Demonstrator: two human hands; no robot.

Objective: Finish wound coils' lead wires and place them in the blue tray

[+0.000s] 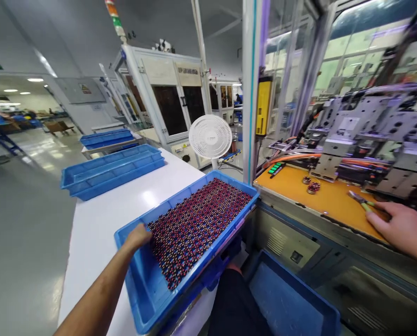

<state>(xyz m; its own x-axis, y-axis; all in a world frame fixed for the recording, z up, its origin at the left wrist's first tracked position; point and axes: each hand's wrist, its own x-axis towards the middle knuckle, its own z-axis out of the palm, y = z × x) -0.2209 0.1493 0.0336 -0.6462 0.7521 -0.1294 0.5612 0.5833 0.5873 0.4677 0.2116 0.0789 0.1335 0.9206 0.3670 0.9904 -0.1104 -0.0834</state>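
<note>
My left hand (139,236) reaches into a blue tray (143,305), at the near left edge of a dense layer of small wound coil parts (201,224) in red, black and copper tones. Its fingers are curled in, and whatever they pinch is hidden. Over the orange work surface (285,186) on the right, my right hand (399,226) has thumb and forefinger closed around the green handles of small pliers (359,198). The pliers' metal tip points away to the left. Loose coil parts (312,187) lie on the orange surface, left of the pliers.
Stacked blue trays (113,170) stand at the white table's (103,228) far left. A white fan (210,136) rises behind the filled tray. Machine fixtures (337,144) border the orange surface at the back. Another blue bin (288,298) sits low by my legs.
</note>
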